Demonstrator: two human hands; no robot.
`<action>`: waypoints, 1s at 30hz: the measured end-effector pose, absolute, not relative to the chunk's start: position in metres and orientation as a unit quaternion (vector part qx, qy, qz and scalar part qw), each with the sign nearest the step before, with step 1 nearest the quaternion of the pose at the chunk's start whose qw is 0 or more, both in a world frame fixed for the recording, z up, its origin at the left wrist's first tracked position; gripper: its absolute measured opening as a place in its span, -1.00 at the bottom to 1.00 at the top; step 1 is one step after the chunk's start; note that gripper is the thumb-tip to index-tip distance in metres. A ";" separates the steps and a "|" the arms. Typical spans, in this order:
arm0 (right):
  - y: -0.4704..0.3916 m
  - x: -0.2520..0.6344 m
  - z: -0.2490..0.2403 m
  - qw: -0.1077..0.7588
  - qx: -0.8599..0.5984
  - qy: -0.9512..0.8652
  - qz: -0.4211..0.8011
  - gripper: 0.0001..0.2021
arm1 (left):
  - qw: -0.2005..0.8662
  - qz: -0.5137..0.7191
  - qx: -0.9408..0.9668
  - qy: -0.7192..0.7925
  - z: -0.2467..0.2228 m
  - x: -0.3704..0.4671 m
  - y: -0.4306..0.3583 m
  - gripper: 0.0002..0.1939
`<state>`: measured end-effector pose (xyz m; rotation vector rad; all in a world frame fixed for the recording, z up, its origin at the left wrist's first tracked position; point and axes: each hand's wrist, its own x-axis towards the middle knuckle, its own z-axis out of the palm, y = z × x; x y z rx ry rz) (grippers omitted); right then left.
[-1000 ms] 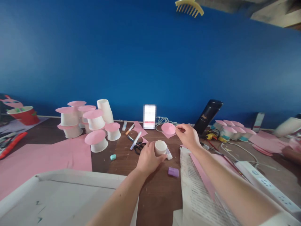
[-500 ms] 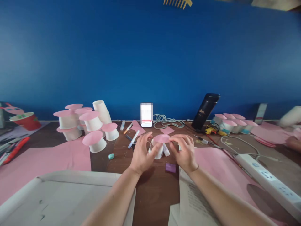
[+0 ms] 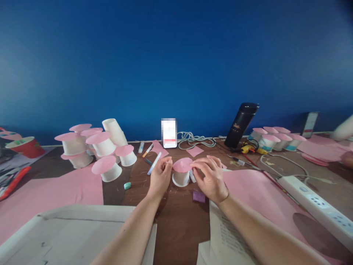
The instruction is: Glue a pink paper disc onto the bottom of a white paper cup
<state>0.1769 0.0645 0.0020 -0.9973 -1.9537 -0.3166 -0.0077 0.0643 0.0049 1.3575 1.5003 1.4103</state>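
Note:
A pink paper disc point(image 3: 182, 165) lies over the base of an upturned white paper cup point(image 3: 181, 179) on the brown table. My left hand point(image 3: 160, 176) is closed, its fingertips at the disc's left edge. On the other side, my right hand point(image 3: 211, 178) pinches the right edge between thumb and fingers. A whitish tube point(image 3: 192, 176) is partly hidden behind my right hand. Just below that hand lies a small purple block point(image 3: 198, 196). To the left stand several more upturned cups topped with pink discs, the nearest disc point(image 3: 104, 165) tilted.
A lit phone point(image 3: 169, 133) leans at the blue wall beside a coiled white cable point(image 3: 194, 139). Right of it are a black flask point(image 3: 241, 125), more topped cups point(image 3: 268, 143) and a power strip point(image 3: 317, 204). Pink sheets point(image 3: 68, 186) and a white board point(image 3: 82, 235) cover the front left.
My left hand has drawn its fingers together at the disc's left edge. The disc now tilts toward me and shows more of its top. The whole view has shifted slightly.

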 end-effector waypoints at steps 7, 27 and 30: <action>0.059 0.178 0.003 0.423 -0.414 -0.799 -0.109 -0.85 | 0.366 0.536 0.502 0.571 0.002 -0.009 0.066 -0.59; 0.052 0.178 0.007 0.365 -0.422 -0.824 -0.103 -0.86 | 0.377 0.508 0.529 0.566 -0.001 -0.007 0.067 -0.53; 0.051 0.178 0.008 0.363 -0.426 -0.823 -0.101 -0.86 | 0.380 0.507 0.530 0.564 -0.002 -0.007 0.067 -0.53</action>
